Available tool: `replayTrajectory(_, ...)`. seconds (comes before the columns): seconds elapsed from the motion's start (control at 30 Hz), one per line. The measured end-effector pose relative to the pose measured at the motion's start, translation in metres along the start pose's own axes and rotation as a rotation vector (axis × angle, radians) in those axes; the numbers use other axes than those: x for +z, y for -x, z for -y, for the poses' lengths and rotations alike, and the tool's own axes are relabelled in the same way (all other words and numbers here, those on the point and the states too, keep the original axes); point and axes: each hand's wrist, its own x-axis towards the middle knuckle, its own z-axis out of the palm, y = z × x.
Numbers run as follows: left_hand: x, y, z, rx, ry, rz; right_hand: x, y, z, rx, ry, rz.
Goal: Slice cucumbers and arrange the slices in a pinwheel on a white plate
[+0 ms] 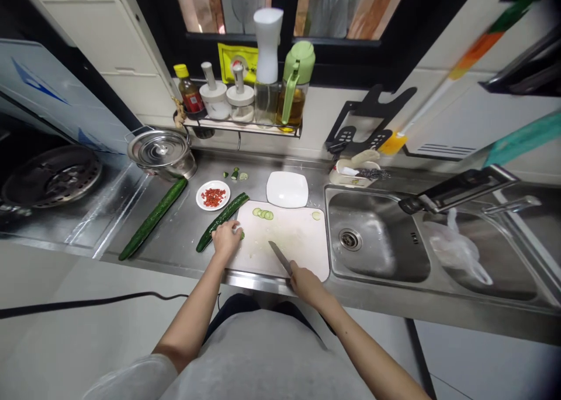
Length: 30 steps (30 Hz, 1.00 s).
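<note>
My right hand (pixel 307 283) grips a kitchen knife (pixel 280 257) by its handle, the blade lying low over the white cutting board (pixel 302 248) and pointing up and left. At the board's left edge, my left hand (pixel 226 240) has its fingers curled at a small green cucumber piece (pixel 242 235), mostly hidden by them. Beside that hand, a whole cucumber (pixel 222 221) rests slanted with its upper end by the board's corner. Several cucumber slices (pixel 263 214) overlap near the board's top edge, and a single slice (pixel 316 216) sits at its upper right.
Behind the board stands a white dish (pixel 287 189). Left of it are cucumber scraps (pixel 235 173), a plate of chopped red chili (pixel 213 196), another cucumber (pixel 153 219) and a steel pot (pixel 162 153). A double sink (pixel 377 236) borders the board's right; a condiment shelf (pixel 245 128) hangs above.
</note>
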Motion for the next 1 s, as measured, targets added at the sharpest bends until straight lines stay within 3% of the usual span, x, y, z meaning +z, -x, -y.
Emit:
replayTrajectory(0.13,0.006,-0.001,-0.015,0.046,0.026,0.017,-0.005,0.0,-0.006,0.011,-0.01,-0.071)
replayTrajectory(0.37,0.024,-0.015,-0.053,0.143,0.044,0.039,-0.02,-0.01,-0.017,0.17,0.007,-0.233)
replayTrajectory(0.57,0.035,-0.03,-0.083,0.223,-0.018,0.066,-0.021,-0.02,-0.028,0.225,0.032,-0.268)
replayTrajectory(0.73,0.038,-0.036,-0.091,0.297,-0.1,0.131,-0.019,-0.021,-0.03,0.239,0.036,-0.246)
replayTrajectory(0.87,0.04,-0.035,-0.092,0.341,-0.083,0.098,-0.019,-0.02,-0.027,0.241,0.043,-0.245)
replayTrajectory(1.0,0.037,-0.034,-0.094,0.296,0.002,0.114,-0.02,-0.021,-0.025,0.234,0.053,-0.229)
